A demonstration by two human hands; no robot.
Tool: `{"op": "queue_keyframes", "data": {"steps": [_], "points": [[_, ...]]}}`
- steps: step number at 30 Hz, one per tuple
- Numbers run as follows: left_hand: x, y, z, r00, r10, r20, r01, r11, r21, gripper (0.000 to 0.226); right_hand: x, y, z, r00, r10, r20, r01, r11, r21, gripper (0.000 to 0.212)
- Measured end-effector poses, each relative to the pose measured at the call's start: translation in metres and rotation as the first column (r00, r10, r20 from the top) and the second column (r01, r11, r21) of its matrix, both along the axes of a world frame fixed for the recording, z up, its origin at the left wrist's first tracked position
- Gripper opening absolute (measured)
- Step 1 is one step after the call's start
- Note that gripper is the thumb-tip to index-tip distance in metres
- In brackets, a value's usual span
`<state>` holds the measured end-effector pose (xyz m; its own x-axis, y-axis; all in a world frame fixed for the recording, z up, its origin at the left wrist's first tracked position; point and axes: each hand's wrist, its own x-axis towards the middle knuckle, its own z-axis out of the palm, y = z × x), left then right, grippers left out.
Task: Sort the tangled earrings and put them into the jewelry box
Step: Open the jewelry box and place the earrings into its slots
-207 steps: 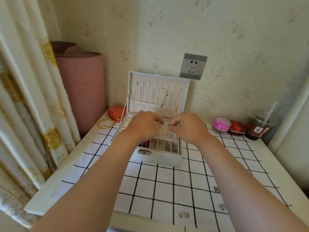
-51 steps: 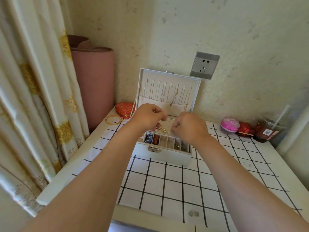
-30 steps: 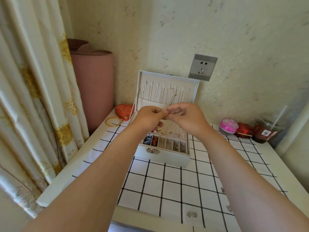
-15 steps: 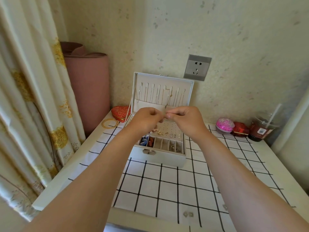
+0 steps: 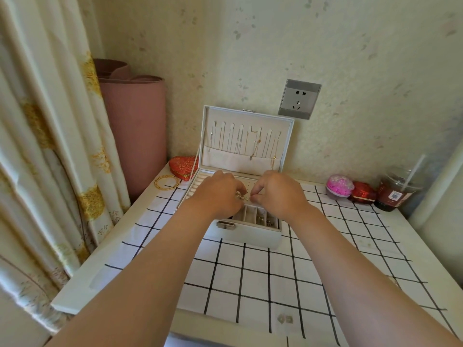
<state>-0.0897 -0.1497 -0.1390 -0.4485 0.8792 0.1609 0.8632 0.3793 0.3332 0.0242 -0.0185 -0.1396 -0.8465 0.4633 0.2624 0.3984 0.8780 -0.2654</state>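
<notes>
earrings pinched over jewelry box, bangles near

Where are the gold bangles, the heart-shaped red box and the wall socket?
gold bangles [image 5: 167, 188], head view, near edge of the rings.
heart-shaped red box [image 5: 182, 166], head view, middle of its lid.
wall socket [image 5: 299, 99], head view, grey faceplate.

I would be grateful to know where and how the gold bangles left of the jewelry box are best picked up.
Pinch the near-left arc of the gold bangles from above, thumb inside the ring. They lie flat on the table as thin hoops, and the red heart box crowds their far-right side, so the open near side is probably easiest.
</notes>
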Motion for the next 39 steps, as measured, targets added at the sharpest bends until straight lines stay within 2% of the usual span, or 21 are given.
{"op": "queue_keyframes", "data": {"steps": [4,8,12,16,20,24,26,28,31,33,36,39], "points": [[0.0,0.001,0.0,1.0,-0.004,0.007,0.004,1.0,0.001,0.036,0.001,0.0,0.001,1.0,0.013,0.022,-0.014,1.0,0.012,0.007],[-0.001,0.001,-0.002,1.0,-0.008,0.015,0.008,1.0,0.005,0.035,0.002,0.0,0.003,0.996,0.061,0.071,-0.057,0.997,-0.058,0.012],[-0.001,0.003,-0.003,1.0,-0.013,0.015,0.013,1.0,0.001,0.036,0.003,-0.001,0.003,0.995,0.063,0.078,-0.059,0.996,-0.061,0.02],[0.003,0.003,-0.002,0.999,-0.034,-0.018,0.035,0.999,0.042,0.035,0.011,-0.003,0.009,0.994,0.087,0.063,-0.079,0.991,-0.112,0.014],[0.017,0.001,0.0,0.994,-0.096,-0.05,0.101,0.989,0.109,0.025,0.033,-0.005,0.021,0.996,0.085,-0.021,-0.087,0.983,-0.163,0.013],[0.042,-0.009,0.003,0.98,-0.189,-0.069,0.197,0.969,0.147,0.007,0.065,-0.018,0.027,0.992,0.127,0.014,-0.119,0.961,-0.251,0.013],[0.057,-0.018,0.004,0.969,-0.245,-0.016,0.245,0.964,0.106,0.005,0.082,-0.025,0.027,0.983,0.161,0.088,-0.13,0.951,-0.28,0.013],[0.073,-0.028,0.006,0.947,-0.305,0.105,0.303,0.952,0.03,0.007,0.098,-0.031,0.027,0.956,0.201,0.216,-0.127,0.941,-0.315,0.016],[0.096,-0.043,0.004,0.898,-0.338,0.281,0.378,0.92,-0.104,0.012,0.119,-0.04,0.021,0.885,0.254,0.39,-0.095,0.92,-0.381,0.008],[0.106,-0.05,-0.003,0.892,-0.327,0.312,0.395,0.9,-0.186,0.017,0.13,-0.048,0.014,0.837,0.284,0.468,-0.085,0.912,-0.402,0.013],[0.114,-0.057,-0.014,0.897,-0.303,0.322,0.393,0.881,-0.264,0.023,0.142,-0.059,-0.001,0.799,0.323,0.507,-0.073,0.889,-0.452,0.02],[0.119,-0.062,-0.021,0.895,-0.261,0.361,0.375,0.88,-0.293,0.027,0.149,-0.064,-0.014,0.812,0.323,0.487,-0.046,0.866,-0.498,0.017]]}}
